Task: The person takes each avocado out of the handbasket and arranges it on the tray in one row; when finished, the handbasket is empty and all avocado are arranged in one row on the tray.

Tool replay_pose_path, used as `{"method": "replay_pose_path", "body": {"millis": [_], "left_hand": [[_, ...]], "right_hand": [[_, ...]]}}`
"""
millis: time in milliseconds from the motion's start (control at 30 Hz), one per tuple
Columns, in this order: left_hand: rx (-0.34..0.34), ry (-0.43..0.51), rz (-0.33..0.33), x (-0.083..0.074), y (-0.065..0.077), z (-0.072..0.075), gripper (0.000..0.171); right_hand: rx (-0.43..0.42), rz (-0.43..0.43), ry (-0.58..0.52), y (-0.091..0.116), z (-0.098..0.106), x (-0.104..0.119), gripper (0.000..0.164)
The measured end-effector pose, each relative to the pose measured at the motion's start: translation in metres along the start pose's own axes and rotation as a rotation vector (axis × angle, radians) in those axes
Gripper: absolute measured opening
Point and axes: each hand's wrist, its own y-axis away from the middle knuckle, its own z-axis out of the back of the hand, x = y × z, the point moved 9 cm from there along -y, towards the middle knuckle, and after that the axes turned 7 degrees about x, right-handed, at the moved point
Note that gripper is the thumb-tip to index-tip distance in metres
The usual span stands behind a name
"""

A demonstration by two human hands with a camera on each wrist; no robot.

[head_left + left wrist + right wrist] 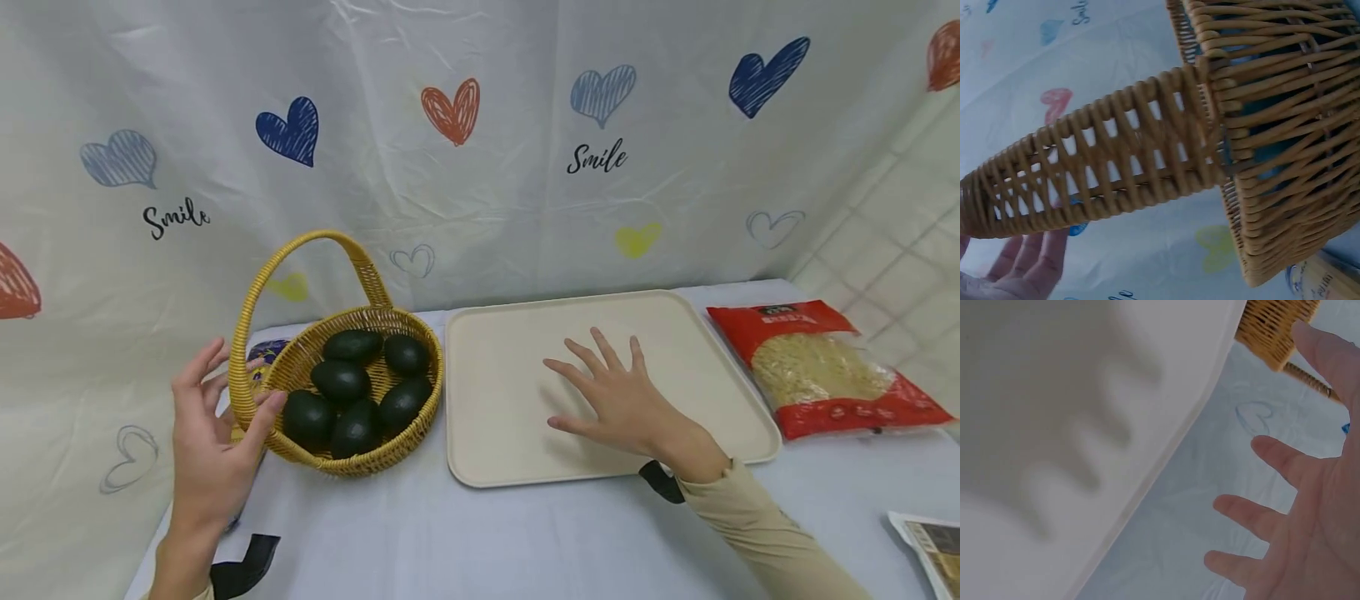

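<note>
A yellow wicker basket (375,458) with a tall arched handle stands at the left, holding several dark green avocados (341,381). My left hand (213,433) is at its left side, beside the foot of the handle (242,367). The thumb is apart from the fingers, which are loosely bent; whether they touch the basket I cannot tell. In the left wrist view the woven handle (1122,144) crosses in front of the fingertips. Over the beige tray (502,375) hovers my right hand (618,400), its fingers spread and holding nothing. Its shadow falls on the tray in the right wrist view.
A red bag (825,367) with a clear window showing pale yellow contents lies right of the tray. Another package (933,542) is cut off at the lower right edge. Behind the basket, a blue and yellow package (266,354) is partly hidden. A heart-printed cloth (510,208) hangs behind.
</note>
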Motion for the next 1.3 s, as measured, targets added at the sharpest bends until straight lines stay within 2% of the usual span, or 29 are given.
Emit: {"method": "replay_pose_path", "body": {"millis": [100, 200, 300, 433, 567, 767, 967, 1100, 1200, 1300], "left_hand": [[0.039, 0.007, -0.114, 0.000, 0.002, -0.005, 0.078], [0.043, -0.018, -0.219, -0.002, 0.004, -0.006, 0.068], [0.044, -0.012, -0.275, -0.002, 0.004, -0.005, 0.060], [0.090, 0.064, -0.338, -0.001, 0.004, -0.007, 0.056], [0.155, 0.152, -0.344, 0.004, 0.006, -0.008, 0.057], [0.242, 0.440, -0.369, 0.011, 0.007, -0.003, 0.059], [0.342, 0.640, -0.355, 0.013, 0.005, -0.004, 0.060], [0.374, 0.673, -0.302, 0.014, 0.006, -0.005, 0.063], [0.365, 0.636, -0.254, 0.014, 0.009, -0.006, 0.067], [0.337, 0.597, -0.252, 0.012, 0.010, -0.009, 0.069]], "right_hand": [[0.012, 0.021, -0.006, -0.005, -0.003, 0.009, 0.071], [0.032, 0.055, -0.013, -0.011, -0.005, 0.018, 0.069], [0.044, 0.110, -0.008, -0.018, -0.006, 0.030, 0.066], [0.049, 0.193, 0.017, -0.029, -0.004, 0.048, 0.061], [0.068, 0.273, 0.012, -0.043, 0.002, 0.070, 0.057], [0.095, 0.359, -0.032, -0.061, 0.013, 0.097, 0.051], [0.112, 0.406, -0.073, -0.070, 0.019, 0.112, 0.045], [0.118, 0.430, -0.076, -0.074, 0.021, 0.119, 0.043], [0.120, 0.439, -0.076, -0.077, 0.022, 0.123, 0.040], [0.139, 0.447, -0.103, -0.079, 0.023, 0.125, 0.038]]}}
